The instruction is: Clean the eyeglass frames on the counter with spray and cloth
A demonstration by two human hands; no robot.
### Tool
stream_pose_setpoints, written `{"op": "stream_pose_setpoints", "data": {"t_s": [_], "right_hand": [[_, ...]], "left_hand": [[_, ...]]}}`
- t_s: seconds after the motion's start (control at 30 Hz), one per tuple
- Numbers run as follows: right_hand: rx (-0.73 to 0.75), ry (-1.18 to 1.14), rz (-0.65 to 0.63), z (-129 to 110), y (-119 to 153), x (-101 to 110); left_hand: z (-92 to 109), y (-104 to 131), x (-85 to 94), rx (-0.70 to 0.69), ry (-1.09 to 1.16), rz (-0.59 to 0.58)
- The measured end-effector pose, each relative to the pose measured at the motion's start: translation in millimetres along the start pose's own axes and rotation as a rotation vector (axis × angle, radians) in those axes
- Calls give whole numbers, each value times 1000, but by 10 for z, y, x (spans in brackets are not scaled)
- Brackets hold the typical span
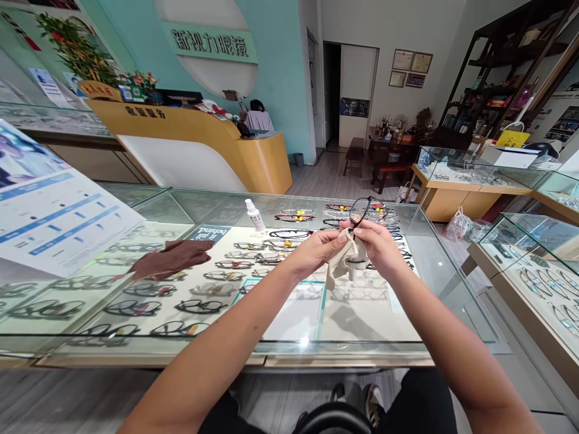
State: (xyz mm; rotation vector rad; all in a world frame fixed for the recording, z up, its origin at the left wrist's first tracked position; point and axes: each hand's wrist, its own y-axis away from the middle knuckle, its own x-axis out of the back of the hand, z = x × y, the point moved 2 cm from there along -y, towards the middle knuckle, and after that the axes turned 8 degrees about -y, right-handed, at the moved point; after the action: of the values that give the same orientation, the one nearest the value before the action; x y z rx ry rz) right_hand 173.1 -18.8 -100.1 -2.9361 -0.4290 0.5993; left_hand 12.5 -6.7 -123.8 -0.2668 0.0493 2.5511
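A pair of dark-framed eyeglasses (360,211) is held up over the glass counter, with one lens rising above my fingers. My right hand (379,246) grips the eyeglasses, fingers closed near the frame's lower part. Pinched in my left hand (315,252) is a beige cloth (340,263), which wraps against the eyeglasses and hangs down between both hands. A dark strip, perhaps a temple arm, shows by the cloth's lower part. Beyond my left hand, a white spray bottle (254,215) stands upright on the counter. A brown cloth (172,259) lies crumpled to the left.
Rows of eyeglass frames (234,264) lie inside the glass display counter (371,334). A printed calendar (58,208) stands at the left. More display cases (534,265) are on the right. A curved yellow reception desk (194,132) stands farther back.
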Motion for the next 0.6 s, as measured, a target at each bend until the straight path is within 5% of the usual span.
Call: {"op": "stream_pose_setpoints", "data": {"t_s": [0.17,0.3,0.6], "right_hand": [[316,278,126,-7,45,-13],[548,665,97,22,116,-65],[564,998,53,125,120,-70]], "left_hand": [[69,-9,55,-116,2,192],[108,-22,82,-210,34,352],[134,-10,85,-271,-29,453]]}}
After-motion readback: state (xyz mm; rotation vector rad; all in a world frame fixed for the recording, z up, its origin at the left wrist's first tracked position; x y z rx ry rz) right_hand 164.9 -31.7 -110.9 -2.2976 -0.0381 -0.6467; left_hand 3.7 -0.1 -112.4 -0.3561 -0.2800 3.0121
